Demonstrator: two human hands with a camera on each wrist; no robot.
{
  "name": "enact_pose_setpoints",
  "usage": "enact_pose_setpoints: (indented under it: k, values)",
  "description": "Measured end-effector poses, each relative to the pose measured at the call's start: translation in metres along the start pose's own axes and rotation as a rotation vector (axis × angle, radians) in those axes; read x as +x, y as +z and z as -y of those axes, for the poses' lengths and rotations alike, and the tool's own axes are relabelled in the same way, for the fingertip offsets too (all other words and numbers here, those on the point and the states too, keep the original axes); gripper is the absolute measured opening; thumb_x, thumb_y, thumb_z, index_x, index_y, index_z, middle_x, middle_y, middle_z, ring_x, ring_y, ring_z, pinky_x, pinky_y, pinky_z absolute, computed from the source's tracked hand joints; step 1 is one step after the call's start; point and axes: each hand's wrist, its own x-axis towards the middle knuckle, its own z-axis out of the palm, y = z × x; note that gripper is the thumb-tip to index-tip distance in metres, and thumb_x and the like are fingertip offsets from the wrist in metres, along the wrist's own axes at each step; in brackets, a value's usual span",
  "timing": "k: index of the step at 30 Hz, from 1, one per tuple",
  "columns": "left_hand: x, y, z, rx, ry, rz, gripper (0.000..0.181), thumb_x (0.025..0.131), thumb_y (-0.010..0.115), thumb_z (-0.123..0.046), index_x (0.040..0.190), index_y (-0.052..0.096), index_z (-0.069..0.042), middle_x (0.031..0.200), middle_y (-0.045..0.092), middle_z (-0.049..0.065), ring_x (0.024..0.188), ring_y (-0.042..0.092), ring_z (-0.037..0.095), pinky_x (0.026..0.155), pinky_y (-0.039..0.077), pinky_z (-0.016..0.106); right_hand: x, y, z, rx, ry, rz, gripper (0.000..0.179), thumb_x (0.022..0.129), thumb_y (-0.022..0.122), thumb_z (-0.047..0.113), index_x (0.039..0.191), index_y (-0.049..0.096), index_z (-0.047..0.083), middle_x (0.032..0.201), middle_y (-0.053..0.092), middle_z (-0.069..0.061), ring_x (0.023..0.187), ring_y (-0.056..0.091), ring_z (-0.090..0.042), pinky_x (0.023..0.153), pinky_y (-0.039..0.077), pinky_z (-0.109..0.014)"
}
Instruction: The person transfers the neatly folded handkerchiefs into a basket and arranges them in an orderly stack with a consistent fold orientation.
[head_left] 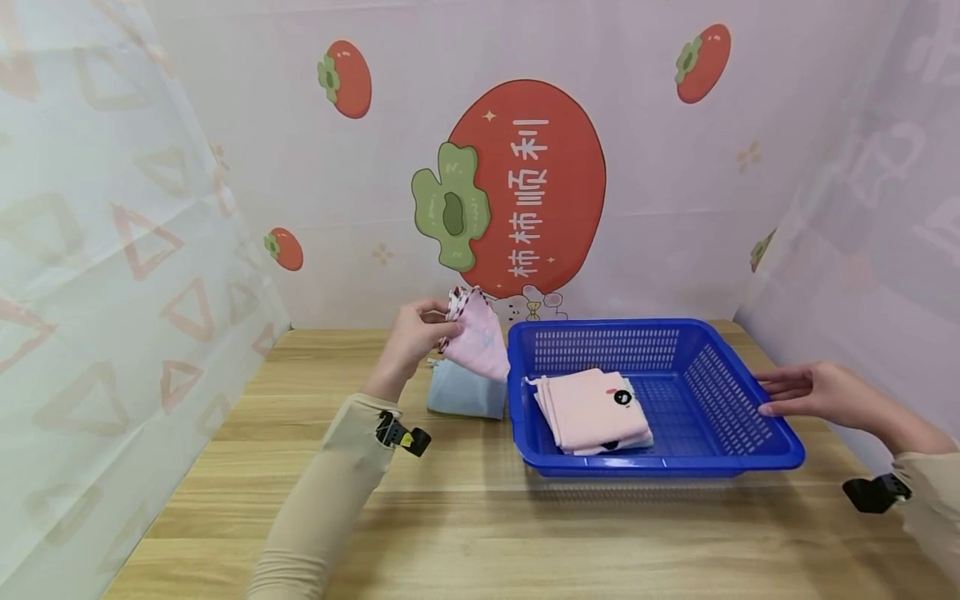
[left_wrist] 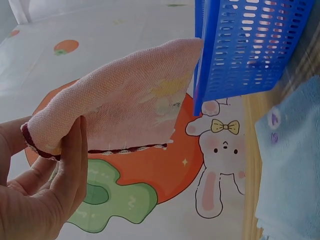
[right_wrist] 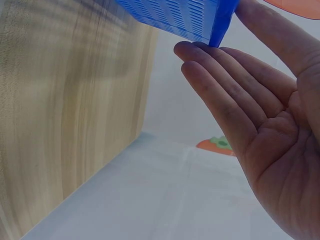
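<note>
My left hand [head_left: 420, 335] holds a folded pink towel [head_left: 480, 337] by its dark-red-and-white stitched edge. The towel's far end droops beside the left rim of a blue plastic basket [head_left: 667, 463]. In the left wrist view, my thumb is partly hidden and the towel [left_wrist: 125, 95] shows a faint pale print. Below it, a folded light-blue towel [head_left: 465, 393] lies on the table. My right hand [head_left: 825, 396] pinches the basket's right rim, long fingers on the outside and thumb at the top. Inside the basket, at the left, sits a stack of folded pale pink towels [head_left: 592, 412].
The wood-grain table [head_left: 450, 533] extends in front of the basket. A white backdrop sheet [head_left: 360, 167] with persimmon prints stands behind it, and patterned sheets [head_left: 135, 275] close off both sides. A small black device [head_left: 405, 435] is strapped to each wrist.
</note>
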Motion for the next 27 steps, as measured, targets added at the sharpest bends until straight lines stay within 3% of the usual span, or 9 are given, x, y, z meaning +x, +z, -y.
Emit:
enact_pose_setpoints:
  k: [19,27]
  values:
    - [0.006,0.022,0.0,-0.109,-0.026,0.017,0.019,0.076,0.07,0.006,0.093,0.061,0.002,0.082,0.065,0.003,0.074,0.062,0.011,0.063,0.054,0.023,0.001,-0.001,-0.001,-0.006,0.001,0.01,0.06,0.083,0.072,0.028,0.126,0.054,-0.01,0.108,0.067,-0.024,0.081,0.064,0.006,0.065,0.052,-0.017]
    - [0.006,0.029,-0.001,-0.112,-0.03,0.028,0.02,0.077,0.07,0.005,0.094,0.061,0.002,0.082,0.064,0.003,0.072,0.061,0.01,0.06,0.053,0.022,0.0,-0.001,-0.002,0.001,-0.018,0.006,0.057,0.083,0.073,0.025,0.124,0.055,-0.01,0.106,0.068,-0.024,0.081,0.064,0.006,0.066,0.052,-0.017]
